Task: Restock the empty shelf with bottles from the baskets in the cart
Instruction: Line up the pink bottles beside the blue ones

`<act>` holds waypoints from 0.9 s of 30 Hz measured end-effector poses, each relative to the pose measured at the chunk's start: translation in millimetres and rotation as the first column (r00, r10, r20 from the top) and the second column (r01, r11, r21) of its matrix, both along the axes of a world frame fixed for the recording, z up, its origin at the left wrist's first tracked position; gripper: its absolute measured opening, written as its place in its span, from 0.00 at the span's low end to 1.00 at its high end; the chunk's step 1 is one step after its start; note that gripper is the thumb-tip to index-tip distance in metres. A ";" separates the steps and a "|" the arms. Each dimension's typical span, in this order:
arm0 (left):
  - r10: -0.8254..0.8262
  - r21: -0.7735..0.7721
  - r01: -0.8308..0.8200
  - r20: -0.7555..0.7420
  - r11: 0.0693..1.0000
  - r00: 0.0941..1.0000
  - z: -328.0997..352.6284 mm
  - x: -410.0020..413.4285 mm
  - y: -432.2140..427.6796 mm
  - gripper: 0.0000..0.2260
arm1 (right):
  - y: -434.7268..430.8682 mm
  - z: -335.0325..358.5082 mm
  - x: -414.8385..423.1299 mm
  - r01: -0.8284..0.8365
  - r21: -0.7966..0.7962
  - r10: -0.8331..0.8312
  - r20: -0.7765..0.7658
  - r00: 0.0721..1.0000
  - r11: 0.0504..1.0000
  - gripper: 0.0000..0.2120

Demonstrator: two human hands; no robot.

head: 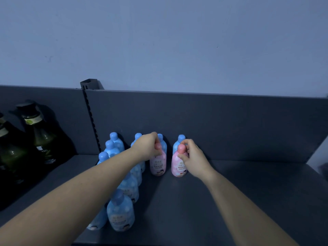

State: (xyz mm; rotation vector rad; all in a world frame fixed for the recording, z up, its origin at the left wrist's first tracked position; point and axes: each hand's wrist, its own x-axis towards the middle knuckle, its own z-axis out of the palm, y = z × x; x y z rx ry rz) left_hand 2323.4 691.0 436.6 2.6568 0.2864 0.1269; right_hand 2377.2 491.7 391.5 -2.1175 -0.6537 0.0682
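Dark grey metal forms a shelf (230, 201), seen from above and in front in dim bluish light. A back panel (221, 125) of the same grey rises behind it, and a pale wall (159, 41) shows above that. A slotted post (90, 119) splits the panel toward the left.

Two bare forearms reach in from the bottom corners. The left hand (148, 148) has its fingers curled over the cap of the left pink bottle (158, 166), gripping it from above. The right hand (193, 157) holds the right pink bottle (177, 165) at the neck, with the thumb on the shoulder and the fingers round the far side of the pink cap. The hands are apart, each clamped on its own bottle.

Both pink bottles stand upright on the shelf, side by side with a narrow gap between them, near the back panel at about mid-width. Each has a pale label with small print and cartoon faces near the base.

Blue bottles (120, 215) of the same shape stand to the left of the pink pair, in lines running from the front edge back to the panel. The left forearm hides several. More blue caps show along the panel, one just behind each pink bottle.

Left of the post, tall green bottles (40, 137) of dark glass with dark caps stand in shadow.
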 end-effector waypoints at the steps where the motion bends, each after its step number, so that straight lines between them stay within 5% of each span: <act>1: 0.003 -0.006 -0.003 0.001 1.000 1.000 -0.6 -0.3 0.6 0.10 | 0.0 -0.4 -0.2 0.001 -0.001 -0.001 0.000 1.000 1.000 0.15; 27: 0.044 -0.026 -0.044 0.021 0.999 0.999 -2.1 -1.3 -1.2 0.08 | 1.0 1.9 -8.9 0.116 0.054 -0.116 -0.001 0.993 0.992 0.11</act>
